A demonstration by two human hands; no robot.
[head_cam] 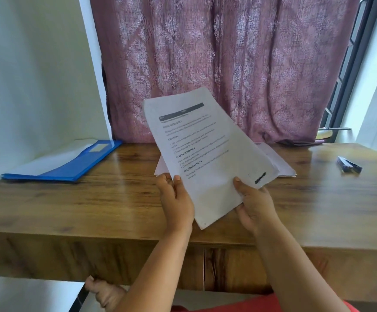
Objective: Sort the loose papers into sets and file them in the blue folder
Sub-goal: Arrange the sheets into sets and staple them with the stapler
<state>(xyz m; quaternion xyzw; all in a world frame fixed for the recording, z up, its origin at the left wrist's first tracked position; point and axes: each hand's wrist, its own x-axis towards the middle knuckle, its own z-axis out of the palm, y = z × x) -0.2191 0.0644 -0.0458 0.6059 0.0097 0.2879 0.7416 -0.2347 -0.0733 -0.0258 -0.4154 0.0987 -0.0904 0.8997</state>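
Left hand: the left hand [176, 200] is closed on the lower left edge of the printed sheet [207, 154], with the thumb laid across the front and the fingers curled behind.
Right hand: the right hand [256, 204] is clamped on the sheet's lower right edge, thumb on the front, fingers hidden behind the paper.
Printed sheet: it is held up above the desk [93, 199], tilted to the left, with printed headings facing the camera and a dark bar across its top.
Loose papers: a stack of papers [279, 163] is seen lying flat on the desk behind the held sheet and partly hidden by it.
Blue folder: the blue folder [70, 165] is laid at the far left of the desk, with white sheets lying on it.
Dark object: a small dark object [349, 165] is seen at the right of the desk; what it is cannot be told.
Backdrop: a purple patterned curtain [216, 64] is hung behind the desk.
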